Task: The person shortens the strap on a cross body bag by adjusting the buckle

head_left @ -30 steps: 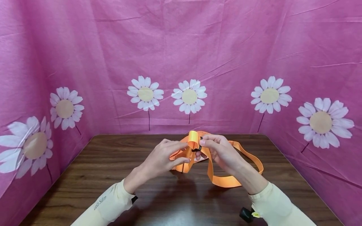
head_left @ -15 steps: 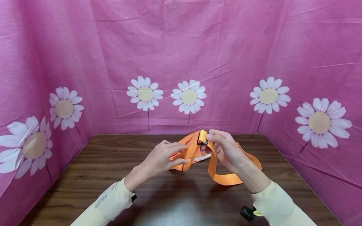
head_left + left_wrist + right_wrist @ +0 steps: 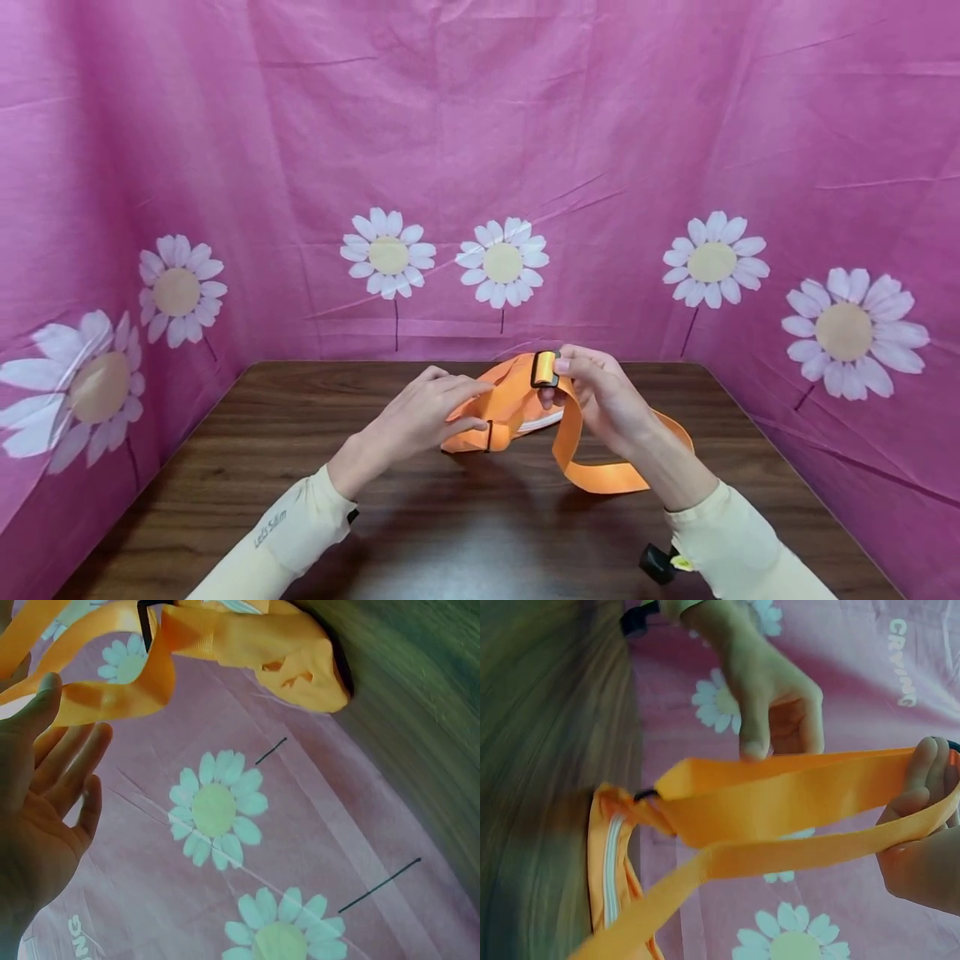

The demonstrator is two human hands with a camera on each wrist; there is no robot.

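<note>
Evidently, I have the black buckle (image 3: pixel 535 372) pinched in the right hand (image 3: pixel 606 402), the orange strap (image 3: pixel 512 393) slanting down from it toward the left hand (image 3: pixel 426 413), loosely spread beside it.

My sleeves (image 3: pixel 738 542) are pale cream, with snug cuffs (image 3: pixel 701 510). Dark lettering (image 3: pixel 270 528) marks the left one; a black piece (image 3: pixel 656 564) with a yellow patch (image 3: pixel 682 563) juts from the right.

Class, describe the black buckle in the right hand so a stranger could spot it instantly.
Toward the far middle of the wooden table, find the orange bag. At the bag's right, the right hand holds the black buckle on the orange strap. Unlike the other black fitting, lower by the left hand, it frames a shiny yellowish band.
</note>
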